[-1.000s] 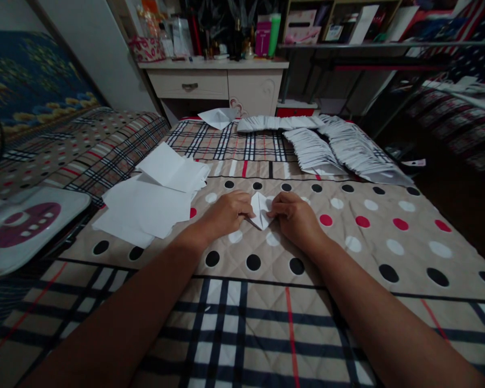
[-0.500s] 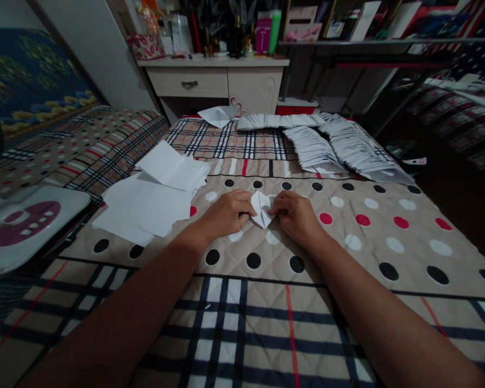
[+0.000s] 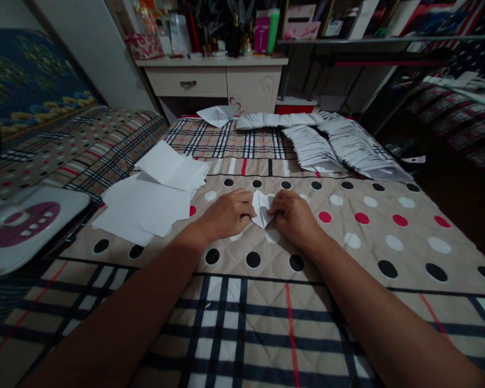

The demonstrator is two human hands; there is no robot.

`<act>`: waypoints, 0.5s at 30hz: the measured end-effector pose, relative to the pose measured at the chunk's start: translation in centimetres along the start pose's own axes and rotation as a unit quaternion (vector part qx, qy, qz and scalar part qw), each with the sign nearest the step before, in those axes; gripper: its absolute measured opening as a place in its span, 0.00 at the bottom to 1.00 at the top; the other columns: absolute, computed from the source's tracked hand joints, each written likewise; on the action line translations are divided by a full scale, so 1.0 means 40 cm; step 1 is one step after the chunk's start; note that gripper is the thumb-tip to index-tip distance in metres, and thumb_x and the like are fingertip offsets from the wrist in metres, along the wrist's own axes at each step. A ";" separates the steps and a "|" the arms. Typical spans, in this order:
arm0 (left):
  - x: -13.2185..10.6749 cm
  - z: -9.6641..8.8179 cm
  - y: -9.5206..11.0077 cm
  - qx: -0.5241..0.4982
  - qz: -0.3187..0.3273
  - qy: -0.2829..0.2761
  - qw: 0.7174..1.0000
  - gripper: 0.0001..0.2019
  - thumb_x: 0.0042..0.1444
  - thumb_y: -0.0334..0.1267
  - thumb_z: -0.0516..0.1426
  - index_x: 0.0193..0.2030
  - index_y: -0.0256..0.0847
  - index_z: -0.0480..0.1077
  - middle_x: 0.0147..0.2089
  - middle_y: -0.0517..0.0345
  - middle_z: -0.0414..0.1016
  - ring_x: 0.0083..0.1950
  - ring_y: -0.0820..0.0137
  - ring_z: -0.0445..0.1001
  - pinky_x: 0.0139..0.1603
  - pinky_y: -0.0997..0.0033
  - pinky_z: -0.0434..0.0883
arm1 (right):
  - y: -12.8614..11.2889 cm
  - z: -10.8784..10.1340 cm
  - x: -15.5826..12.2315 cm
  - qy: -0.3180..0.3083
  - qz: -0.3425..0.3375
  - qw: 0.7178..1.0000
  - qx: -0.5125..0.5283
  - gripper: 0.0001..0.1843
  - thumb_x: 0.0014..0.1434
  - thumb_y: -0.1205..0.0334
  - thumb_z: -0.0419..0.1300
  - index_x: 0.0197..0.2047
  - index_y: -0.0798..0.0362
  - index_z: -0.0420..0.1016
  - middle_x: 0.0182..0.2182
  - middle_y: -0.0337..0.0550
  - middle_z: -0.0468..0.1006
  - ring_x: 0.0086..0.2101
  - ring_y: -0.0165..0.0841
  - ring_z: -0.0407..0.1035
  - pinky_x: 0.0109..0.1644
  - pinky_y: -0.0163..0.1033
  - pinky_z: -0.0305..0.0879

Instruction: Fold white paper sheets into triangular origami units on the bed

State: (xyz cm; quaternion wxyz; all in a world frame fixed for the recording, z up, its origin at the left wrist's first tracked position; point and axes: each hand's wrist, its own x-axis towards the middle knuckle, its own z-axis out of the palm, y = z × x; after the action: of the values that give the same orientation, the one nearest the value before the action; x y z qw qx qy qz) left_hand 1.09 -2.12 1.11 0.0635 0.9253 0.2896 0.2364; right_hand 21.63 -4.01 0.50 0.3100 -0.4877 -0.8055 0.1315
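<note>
Folded paper (image 3: 262, 209), small, white and creased to a point at its near end, is held just above the middle of the bed (image 3: 347, 242), between the two hands. Both forearms are stretched forward from the near edge and converge on it. The left hand (image 3: 226, 214) is laid knuckles-up with its fingers curled inward, and the paper's left edge is pinched by them. The right hand (image 3: 294, 215) is turned the same way, and the right edge is pinched between its bent fingers and thumb; the fingertips themselves are hidden behind the knuckles. The bed is covered by a quilted spread, stitched in diamonds and printed with a beige band of black, white and red dots between bands of dark plaid. A loose pile of flat white sheets (image 3: 145, 205) is spread to the left of the hands, well apart from them. Long overlapping rows of folded pieces (image 3: 339, 148) are fanned out across the far right of the bed, and a single folded piece (image 3: 217, 114) is seen at the far edge. A pale dresser (image 3: 214, 81) crowded with bottles and boxes is set beyond the bed.
</note>
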 end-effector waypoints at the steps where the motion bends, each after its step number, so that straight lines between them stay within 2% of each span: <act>1: 0.000 -0.004 0.005 0.005 -0.006 -0.004 1.000 0.12 0.52 0.24 0.53 0.33 0.38 0.78 0.35 0.53 0.71 0.41 0.67 0.69 0.43 0.66 0.68 | -0.008 -0.003 0.000 -0.007 0.003 1.000 -0.005 0.13 0.44 0.79 0.52 0.22 0.56 0.74 0.28 0.45 0.71 0.32 0.34 0.65 0.39 0.38 0.61; 6: 0.005 -0.016 0.024 -0.016 -0.049 -0.011 0.999 0.06 0.52 0.30 0.58 0.30 0.37 0.77 0.35 0.53 0.71 0.40 0.67 0.69 0.41 0.66 0.67 | -0.044 -0.015 0.000 -0.024 0.036 0.998 -0.039 0.10 0.50 0.73 0.55 0.20 0.54 0.69 0.27 0.44 0.68 0.33 0.35 0.64 0.42 0.41 0.61; 9: 0.008 0.002 0.015 -0.088 -0.115 0.014 0.989 0.09 0.56 0.35 0.59 0.26 0.36 0.75 0.30 0.56 0.69 0.34 0.71 0.69 0.36 0.69 0.66 | -0.042 -0.011 0.000 -0.015 0.056 0.997 -0.050 0.10 0.52 0.69 0.59 0.20 0.54 0.67 0.28 0.45 0.69 0.35 0.36 0.64 0.42 0.41 0.61; 12: 0.010 0.021 0.003 -0.145 -0.179 0.038 0.972 0.03 0.52 0.34 0.63 0.29 0.38 0.76 0.33 0.58 0.71 0.33 0.73 0.70 0.34 0.72 0.66 | -0.030 -0.002 -0.002 -0.011 0.060 0.997 -0.050 0.10 0.53 0.67 0.61 0.21 0.53 0.68 0.30 0.45 0.70 0.36 0.37 0.64 0.42 0.41 0.61; 13: 0.010 0.024 0.001 -0.145 -0.196 0.048 0.969 0.04 0.49 0.34 0.65 0.32 0.39 0.76 0.35 0.58 0.72 0.35 0.73 0.70 0.36 0.72 0.67 | -0.026 0.001 -0.004 -0.009 0.060 0.997 -0.052 0.09 0.53 0.67 0.61 0.22 0.53 0.69 0.31 0.45 0.70 0.37 0.37 0.65 0.42 0.41 0.61; 15: 0.010 0.024 0.000 -0.120 -0.239 0.060 0.962 0.14 0.43 0.37 0.69 0.37 0.39 0.75 0.39 0.57 0.73 0.37 0.71 0.71 0.38 0.71 0.68 | -0.020 0.008 -0.009 0.002 0.065 0.996 -0.062 0.06 0.53 0.67 0.61 0.26 0.53 0.70 0.34 0.46 0.70 0.39 0.39 0.65 0.42 0.42 0.62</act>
State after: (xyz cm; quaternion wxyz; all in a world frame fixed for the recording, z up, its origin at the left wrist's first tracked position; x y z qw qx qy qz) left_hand 1.82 -1.87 0.44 0.2112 0.7990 0.4748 0.3025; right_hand 20.99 -4.67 0.55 0.2717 -0.5572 -0.7783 0.1002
